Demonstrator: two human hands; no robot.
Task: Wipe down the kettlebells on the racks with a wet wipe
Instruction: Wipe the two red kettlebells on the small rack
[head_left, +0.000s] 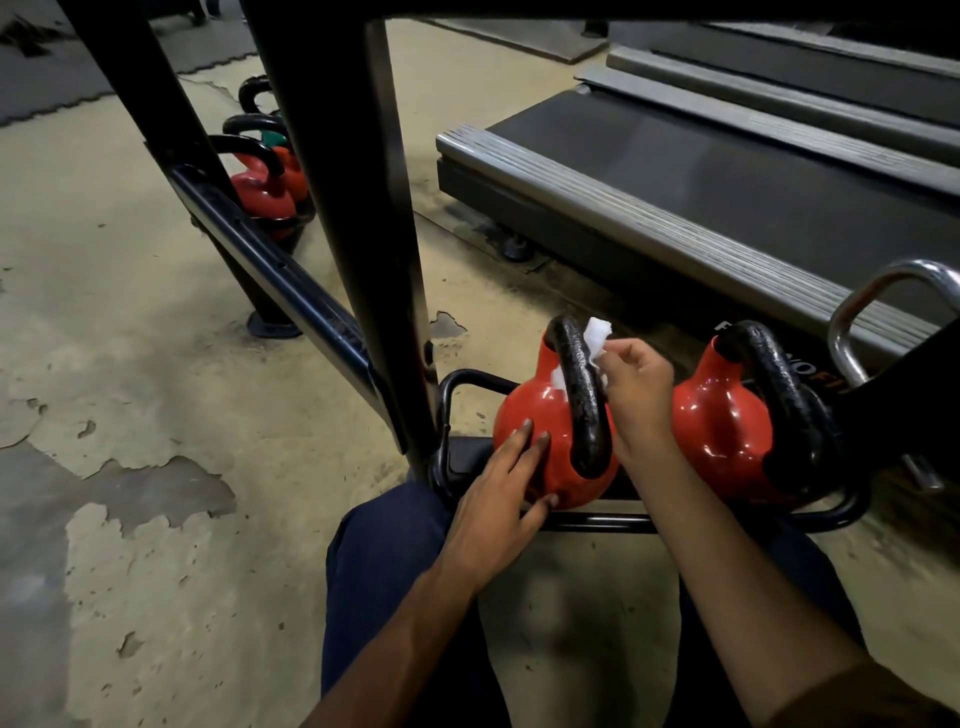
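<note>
As hands hold wipe to kettlebell, post left, treadmill behind

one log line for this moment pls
phase: wiping | left hand grip: flat on red kettlebell body | right hand grip: pinches wet wipe at black handle | neighbour kettlebell: not held

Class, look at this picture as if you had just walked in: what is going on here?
A person at a low rack in a gym is wiping a red kettlebell. The left hand rests flat on its red body, while the right hand pinches a white wipe against the black handle. A second kettlebell, also red, stands just to the right on the same rack, and more kettlebells sit farther back. A treadmill stands behind.
</note>
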